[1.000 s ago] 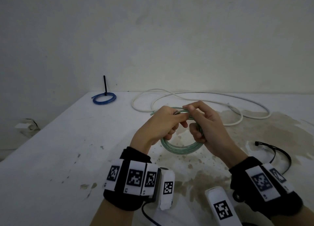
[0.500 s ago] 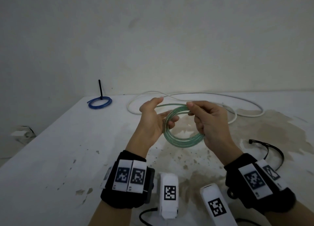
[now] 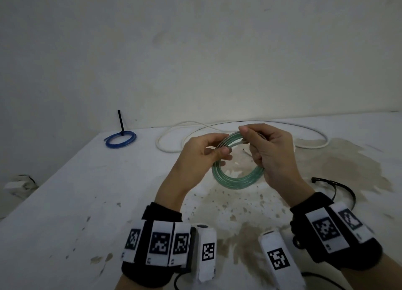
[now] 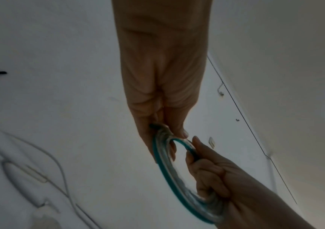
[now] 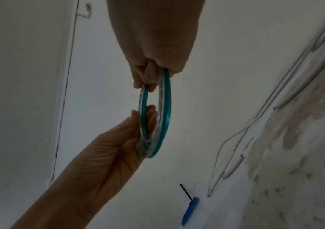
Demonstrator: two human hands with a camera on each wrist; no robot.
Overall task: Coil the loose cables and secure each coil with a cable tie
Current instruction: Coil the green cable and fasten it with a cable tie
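Green cable coil point(image 3: 236, 176) held in the air above the stained white table point(image 3: 65, 202), between both hands; ring roughly upright, opening facing the person, slightly longer across than tall. Left hand point(image 3: 199, 153) pinches the rim at about 10 o'clock, thumb against curled fingers. Right hand point(image 3: 270, 153) grips the rim from 1 to 3 o'clock, fingers curled through the ring, thumb point(image 3: 244, 130) and forefinger pinching the top strands. Loose white cable point(image 3: 313, 135) lies behind the hands at 12 o'clock. Tied blue coil point(image 3: 120, 138) flat at 10 o'clock, black tie tail pointing up. Loose black cable ties point(image 3: 339, 187) at 3 o'clock.
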